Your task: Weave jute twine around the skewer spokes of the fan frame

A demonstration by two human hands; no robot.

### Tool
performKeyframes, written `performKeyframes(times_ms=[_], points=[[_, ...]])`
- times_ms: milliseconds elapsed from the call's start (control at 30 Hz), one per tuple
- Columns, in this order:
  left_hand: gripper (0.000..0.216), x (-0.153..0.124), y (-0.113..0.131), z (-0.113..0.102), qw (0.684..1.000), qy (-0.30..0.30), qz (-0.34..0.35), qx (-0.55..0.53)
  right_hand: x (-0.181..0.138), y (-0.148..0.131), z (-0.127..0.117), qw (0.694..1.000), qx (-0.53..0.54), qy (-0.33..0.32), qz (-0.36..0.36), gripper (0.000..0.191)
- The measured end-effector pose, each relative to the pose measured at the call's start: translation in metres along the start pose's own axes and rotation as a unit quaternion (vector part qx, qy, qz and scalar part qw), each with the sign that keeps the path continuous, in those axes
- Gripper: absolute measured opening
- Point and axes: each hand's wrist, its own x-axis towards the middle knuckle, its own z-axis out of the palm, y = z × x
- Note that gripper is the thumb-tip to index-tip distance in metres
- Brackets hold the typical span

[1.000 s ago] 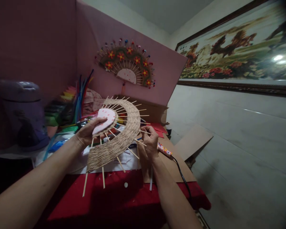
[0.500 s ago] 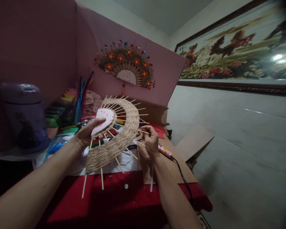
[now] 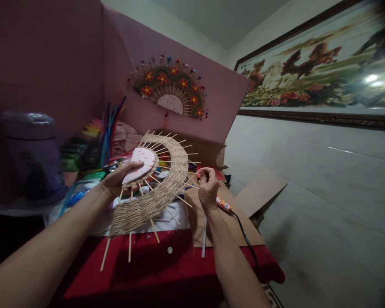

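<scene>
My left hand (image 3: 123,177) grips a half-round woven fan (image 3: 176,167) at its base, thumb on top of the white half-disc (image 3: 141,161) with pink spots and fingers underneath. A wide band of twisted brown cord runs across the fan's thin wooden sticks, whose bare ends stick out beyond it. At the fan's right edge, my right hand (image 3: 209,188) is closed in a pinch beside the stick tips. Whatever lies between those fingertips is too small to make out. Just behind that wrist lies a glue gun (image 3: 223,203) with a colourful spotted body and a black cord.
A finished fan (image 3: 170,87) with flowers and coloured beads hangs on the pink panel (image 3: 115,55). Brown cardboard (image 3: 237,233) and a clear glue stick (image 3: 204,239) lie on the red cloth (image 3: 141,282). A purple bin (image 3: 32,158) and craft supplies stand left.
My right hand has moved slightly right, away from the fan's edge. The fan has tilted a little, its lower end swinging left and down in my left hand.
</scene>
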Motion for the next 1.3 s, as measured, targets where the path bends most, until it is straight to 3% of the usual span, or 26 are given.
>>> performKeyframes(times_ms=[267,433,567,800,1033,1300], points=[[0.021,-0.002,-0.003,0.005,0.998,-0.008,0.022,0.057,0.002,-0.005,-0.004,0.998,-0.021,0.058,0.013,0.028],[0.021,0.001,-0.003,-0.002,0.995,-0.050,-0.017,0.088,0.005,-0.001,-0.007,0.997,-0.047,0.063,-0.024,0.023],[0.026,0.002,-0.001,-0.008,0.989,-0.077,-0.052,0.115,0.009,0.001,-0.008,0.998,-0.005,0.068,0.014,0.028],[0.032,0.003,0.001,-0.013,0.985,-0.084,-0.055,0.140,0.014,0.012,-0.004,0.957,0.227,0.000,0.182,0.045],[0.032,-0.006,-0.002,0.004,0.985,-0.089,-0.049,0.138,0.006,0.002,0.002,0.954,0.224,-0.028,0.196,0.040],[0.032,-0.008,-0.003,0.004,0.989,-0.061,-0.046,0.125,-0.003,-0.012,0.008,0.951,0.228,-0.047,0.205,0.032]])
